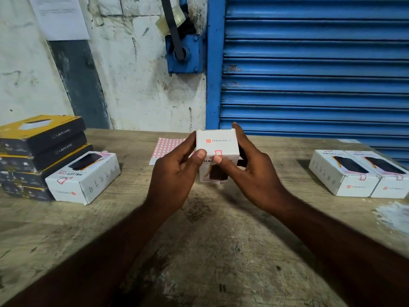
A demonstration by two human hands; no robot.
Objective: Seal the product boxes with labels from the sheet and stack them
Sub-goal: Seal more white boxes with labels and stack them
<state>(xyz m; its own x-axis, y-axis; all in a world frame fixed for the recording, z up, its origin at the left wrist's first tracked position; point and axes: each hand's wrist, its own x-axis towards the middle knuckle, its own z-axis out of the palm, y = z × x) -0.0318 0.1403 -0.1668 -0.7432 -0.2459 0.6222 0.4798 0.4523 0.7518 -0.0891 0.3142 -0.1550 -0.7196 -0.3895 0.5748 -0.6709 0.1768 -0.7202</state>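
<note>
worn wooden counter (199,229), mid-back edge: left hand (174,173) and right hand (250,171) clasp a white box (218,142) by its sides, thumbs pressing a label (218,153); light, stiff card, probably crushable.

Worn wooden tabletop (199,251) lying open near centre; black-and-yellow cardboard box stack (39,151) and white cardboard box (88,176) blocking left; pair of white cardboard boxes (345,173) blocking right.

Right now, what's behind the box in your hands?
The label sheet lies flat on the table behind the box; only its left part shows. The box and left hand cover the rest, so how many labels remain cannot be seen.
</note>
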